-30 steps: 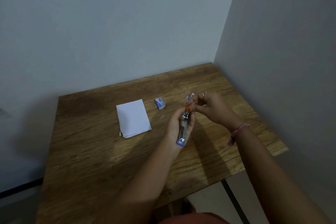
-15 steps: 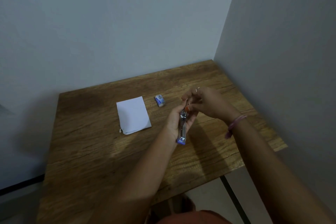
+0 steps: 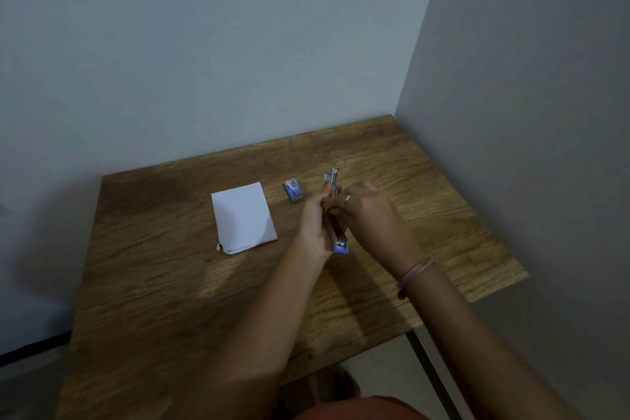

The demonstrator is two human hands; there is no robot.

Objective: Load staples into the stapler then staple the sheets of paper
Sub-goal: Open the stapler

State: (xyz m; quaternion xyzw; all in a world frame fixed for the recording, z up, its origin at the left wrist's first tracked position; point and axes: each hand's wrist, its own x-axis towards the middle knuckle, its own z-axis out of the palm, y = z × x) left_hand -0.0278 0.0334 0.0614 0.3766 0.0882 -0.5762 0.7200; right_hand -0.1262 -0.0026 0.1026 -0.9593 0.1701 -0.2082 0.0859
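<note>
My left hand (image 3: 312, 227) grips a small blue and metal stapler (image 3: 335, 215) lengthwise above the table, its blue rear end toward me. Its metal top sticks up past my fingers at the far end. My right hand (image 3: 366, 215) lies over the stapler's middle from the right, fingers curled onto it. A small blue and white staple box (image 3: 293, 190) sits on the table just left of my hands. A short stack of white paper sheets (image 3: 242, 216) lies further left, flat on the wood. Any staples in my fingers are hidden.
The wooden table (image 3: 170, 283) stands in a corner, walls behind and to the right. Its right edge drops off near my right forearm, where a pink band (image 3: 414, 274) circles the wrist. A black table leg (image 3: 429, 372) shows below the front edge.
My right hand has slid from the stapler's far tip down over its middle. The stapler's metal top now stands clear beyond my fingers. The left hand's grip is unchanged.
</note>
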